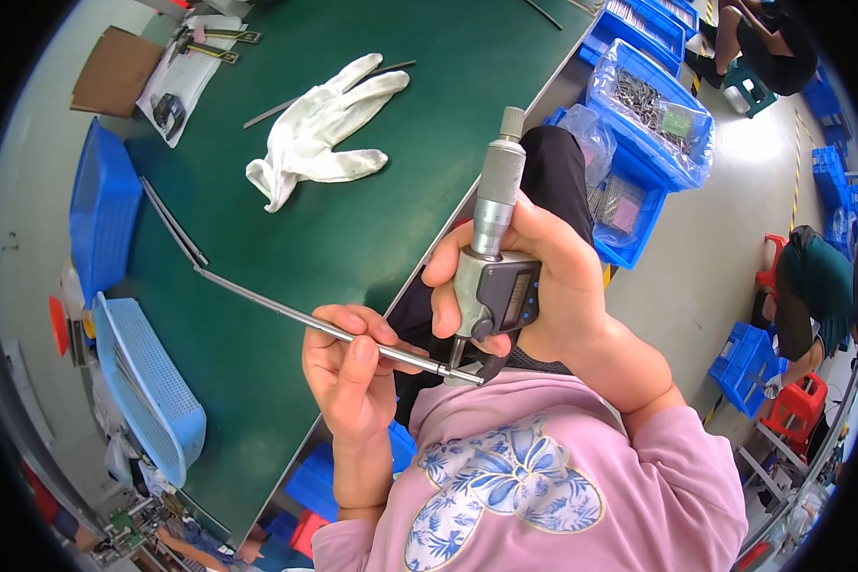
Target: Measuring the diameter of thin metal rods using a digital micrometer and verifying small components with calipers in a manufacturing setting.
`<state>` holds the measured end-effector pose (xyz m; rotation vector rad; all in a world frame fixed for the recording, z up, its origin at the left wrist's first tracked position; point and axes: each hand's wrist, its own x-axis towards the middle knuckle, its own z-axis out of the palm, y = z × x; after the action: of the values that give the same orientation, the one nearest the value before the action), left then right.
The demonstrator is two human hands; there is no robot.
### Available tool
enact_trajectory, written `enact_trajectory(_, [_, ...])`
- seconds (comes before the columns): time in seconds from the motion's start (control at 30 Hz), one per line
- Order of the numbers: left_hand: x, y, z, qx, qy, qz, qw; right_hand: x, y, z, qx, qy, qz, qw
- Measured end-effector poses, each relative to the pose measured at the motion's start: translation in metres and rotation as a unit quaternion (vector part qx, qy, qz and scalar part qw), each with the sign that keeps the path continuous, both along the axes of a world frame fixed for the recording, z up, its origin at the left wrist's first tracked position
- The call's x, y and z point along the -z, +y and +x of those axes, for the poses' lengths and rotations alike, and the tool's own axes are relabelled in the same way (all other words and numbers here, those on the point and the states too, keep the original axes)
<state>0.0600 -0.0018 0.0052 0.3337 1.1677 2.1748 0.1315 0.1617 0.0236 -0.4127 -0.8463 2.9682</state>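
Observation:
My left hand (353, 372) pinches a thin metal rod (276, 307) between thumb and fingers. The rod slants from the table's left side down to my lap. In my right hand (562, 276) is a digital micrometer (498, 224), its thimble pointing up and its small display facing right. The rod's stepped near end lies at the micrometer's jaws; whether both jaw faces touch it I cannot tell. On the green table (248, 248) a white glove (324, 133) lies flat over another thin rod (267, 114).
Two blue baskets (157, 381) stand along the table's left edge. More rods (172, 219) lie beside them. Calipers (221, 43) rest at the back left. Right of the table, blue crates (648, 124) hold small metal parts. Other people (815, 286) sit farther right near red stools (799, 410).

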Motion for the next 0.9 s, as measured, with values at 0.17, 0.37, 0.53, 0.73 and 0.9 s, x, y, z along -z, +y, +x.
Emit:
enact_trajectory(0.17, [0.0006,0.0000,0.0006,-0.003,0.001,0.004,1.000,-0.0021,-0.0007,-0.0011,0.023,0.011,0.019,1.000])
enact_trajectory(0.37, [0.0005,0.0003,-0.0004,-0.004,0.000,0.001,1.000,0.0004,-0.0017,-0.0029,0.012,-0.026,0.005,1.000])
enact_trajectory(0.53, [0.0020,-0.0001,-0.0015,-0.013,0.003,-0.001,1.000,0.0011,-0.0031,-0.0036,0.002,-0.017,-0.022,1.000])
enact_trajectory(0.73, [0.0018,0.0016,0.0000,-0.018,-0.001,0.000,1.000,-0.0009,-0.0038,-0.0024,0.006,-0.018,-0.002,1.000])
enact_trajectory(0.9, [0.0016,0.0011,0.0005,-0.010,0.008,0.005,1.000,-0.0009,-0.0035,0.0008,0.013,-0.007,0.020,1.000])
